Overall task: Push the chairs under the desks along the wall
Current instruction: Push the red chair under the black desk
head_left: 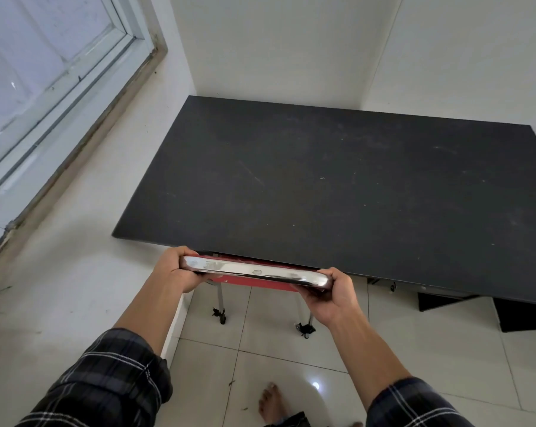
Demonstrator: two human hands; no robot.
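Observation:
A chair (254, 280) with a red back and a shiny chrome top bar stands at the front edge of a black desk (322, 186). Most of the chair is hidden under the desktop; only the bar, a strip of red and two metal rear legs show. My left hand (174, 269) grips the left end of the chrome bar. My right hand (328, 295) grips its right end. The desk fills a corner between white walls.
A window (45, 87) with a pale frame runs along the left wall above a white ledge (75, 241). Dark desk parts (522, 315) hang under the desktop at the right. The floor is pale tile (414, 349), and a bare foot (271, 402) stands near the bottom edge.

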